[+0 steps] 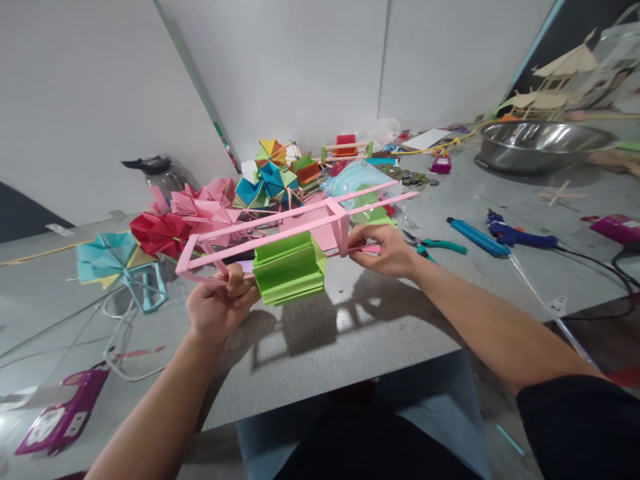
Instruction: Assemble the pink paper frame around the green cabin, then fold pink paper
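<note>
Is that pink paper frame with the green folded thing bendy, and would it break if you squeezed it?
The pink frame looks like thin paper strips, so probably light and a bit bendy. Both the left hand and right hand hold it, hinting it sags. The green folded block would likely crush under a hard grip.

The green folded block [289, 268] covered the middle of the pink frame [295, 227], so their junction could not be seen. The left hand [220, 307] hid the frame's near corner inside its grip, and the right hand [387, 250] covered the strip it pinched. The purple packet [63, 417] bore print too small to read. The steel bowl [540, 143] and the stick model [565, 83] were smeared near the right edge.
</note>
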The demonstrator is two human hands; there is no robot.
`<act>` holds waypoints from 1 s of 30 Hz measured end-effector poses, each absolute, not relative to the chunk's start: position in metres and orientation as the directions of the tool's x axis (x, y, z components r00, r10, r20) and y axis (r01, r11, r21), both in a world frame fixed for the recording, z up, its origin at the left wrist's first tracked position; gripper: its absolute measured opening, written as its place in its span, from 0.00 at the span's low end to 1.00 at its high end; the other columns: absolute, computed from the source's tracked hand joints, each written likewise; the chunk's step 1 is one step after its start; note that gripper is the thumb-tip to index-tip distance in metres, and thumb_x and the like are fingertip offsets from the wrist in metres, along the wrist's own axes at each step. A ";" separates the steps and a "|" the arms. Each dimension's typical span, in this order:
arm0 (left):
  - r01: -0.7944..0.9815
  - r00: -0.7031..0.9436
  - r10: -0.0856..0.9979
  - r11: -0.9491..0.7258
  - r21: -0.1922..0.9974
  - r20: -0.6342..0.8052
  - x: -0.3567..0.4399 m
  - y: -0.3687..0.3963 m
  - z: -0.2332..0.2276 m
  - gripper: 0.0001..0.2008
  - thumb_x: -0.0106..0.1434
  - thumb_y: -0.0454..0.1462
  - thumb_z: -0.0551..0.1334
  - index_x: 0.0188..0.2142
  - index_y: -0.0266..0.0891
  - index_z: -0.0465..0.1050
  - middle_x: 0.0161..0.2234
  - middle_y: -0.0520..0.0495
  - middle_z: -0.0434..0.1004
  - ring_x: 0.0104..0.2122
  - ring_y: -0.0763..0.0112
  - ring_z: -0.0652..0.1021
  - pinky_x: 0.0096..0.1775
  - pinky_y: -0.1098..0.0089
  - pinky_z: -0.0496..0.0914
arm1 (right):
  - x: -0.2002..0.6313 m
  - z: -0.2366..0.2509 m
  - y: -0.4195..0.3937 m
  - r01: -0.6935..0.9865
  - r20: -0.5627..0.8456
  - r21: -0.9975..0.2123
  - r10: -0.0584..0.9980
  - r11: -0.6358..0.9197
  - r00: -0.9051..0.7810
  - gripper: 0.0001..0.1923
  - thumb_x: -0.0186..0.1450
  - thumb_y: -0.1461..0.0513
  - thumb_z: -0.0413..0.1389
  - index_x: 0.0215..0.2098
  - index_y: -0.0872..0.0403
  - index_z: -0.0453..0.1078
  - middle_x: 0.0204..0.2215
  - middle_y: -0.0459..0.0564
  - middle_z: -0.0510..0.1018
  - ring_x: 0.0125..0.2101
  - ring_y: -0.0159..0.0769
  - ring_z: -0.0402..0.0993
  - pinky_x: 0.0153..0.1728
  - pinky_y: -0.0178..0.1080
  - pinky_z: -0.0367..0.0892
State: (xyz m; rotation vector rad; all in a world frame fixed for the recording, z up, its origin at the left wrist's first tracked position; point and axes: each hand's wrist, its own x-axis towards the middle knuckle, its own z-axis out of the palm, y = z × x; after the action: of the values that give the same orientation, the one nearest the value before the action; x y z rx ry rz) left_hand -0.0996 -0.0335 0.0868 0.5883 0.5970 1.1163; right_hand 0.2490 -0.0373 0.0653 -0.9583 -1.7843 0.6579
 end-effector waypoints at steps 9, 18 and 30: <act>-0.648 0.344 0.930 0.333 0.685 -0.127 -0.096 -0.035 0.088 0.21 0.44 0.27 0.63 0.25 0.44 0.49 0.20 0.56 0.52 0.16 0.75 0.59 0.19 0.74 0.57 | 0.246 0.064 -0.036 0.289 0.655 -0.668 0.726 0.686 -0.208 0.02 0.65 0.62 0.65 0.33 0.50 0.79 0.32 0.50 0.85 0.30 0.37 0.79 0.35 0.43 0.78; -0.630 0.326 0.929 0.352 0.692 -0.175 -0.096 -0.034 0.086 0.18 0.48 0.27 0.62 0.24 0.44 0.51 0.20 0.57 0.48 0.16 0.74 0.57 0.19 0.75 0.56 | 0.245 0.062 -0.036 0.352 0.730 -0.552 0.642 0.756 -0.236 0.04 0.64 0.64 0.63 0.32 0.47 0.78 0.33 0.49 0.82 0.31 0.39 0.76 0.33 0.44 0.75; -0.605 0.347 0.930 0.323 0.727 -0.124 -0.096 -0.032 0.082 0.15 0.47 0.29 0.62 0.22 0.43 0.53 0.20 0.57 0.46 0.18 0.76 0.52 0.18 0.76 0.59 | 0.245 0.051 -0.039 0.550 0.821 -0.367 0.540 0.750 -0.188 0.04 0.63 0.62 0.63 0.36 0.45 0.77 0.51 0.53 0.70 0.45 0.47 0.73 0.45 0.54 0.77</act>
State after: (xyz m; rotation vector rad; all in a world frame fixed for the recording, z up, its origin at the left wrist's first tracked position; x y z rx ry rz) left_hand -0.0964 -0.0322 0.0823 0.6419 0.5959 1.0889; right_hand 0.2446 -0.0386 0.0509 -0.8434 -1.8398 -0.0114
